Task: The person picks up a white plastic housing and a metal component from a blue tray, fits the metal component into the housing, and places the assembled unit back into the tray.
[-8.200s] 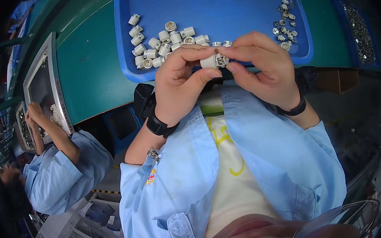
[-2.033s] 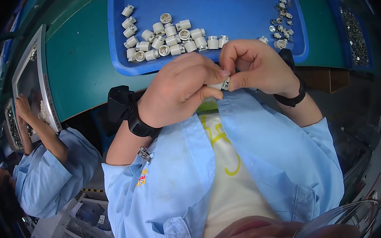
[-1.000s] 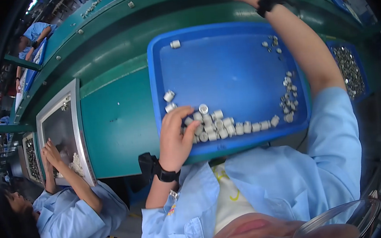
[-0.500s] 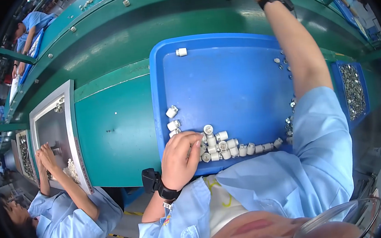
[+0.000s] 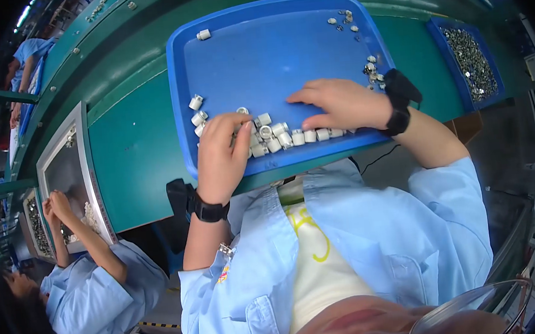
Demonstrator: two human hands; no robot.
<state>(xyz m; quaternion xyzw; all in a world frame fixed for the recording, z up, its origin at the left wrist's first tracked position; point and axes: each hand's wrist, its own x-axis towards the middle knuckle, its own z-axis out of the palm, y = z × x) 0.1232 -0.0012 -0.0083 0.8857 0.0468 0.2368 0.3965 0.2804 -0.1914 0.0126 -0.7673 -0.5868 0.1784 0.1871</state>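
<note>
My left hand [image 5: 220,151] rests at the near left part of the blue tray [image 5: 177,79], over a group of small white cylindrical parts [image 5: 279,129]. Its fingers are bent, with thumb and forefinger close together; whatever lies between them is hidden. Above the right end of that group, my right hand [image 5: 346,104] is open, thumb and fingers apart and pointing left, with nothing visible in it. The white parts form a row along the tray's near edge. A few others [image 5: 196,102] lie by the left wall, and one [image 5: 204,34] sits in the far left corner.
Small metal and white pieces [image 5: 370,72] lie scattered by the tray's right wall. Farther right stands a blue bin [image 5: 438,25] full of small metal parts. On the left, a co-worker [image 5: 100,290] handles something over a silver-framed tray [image 5: 85,157]. A green ledge runs behind.
My right hand has come back from the far green ledge to over the tray, near the white parts. My left hand stays by the group. The whole view has shifted.
</note>
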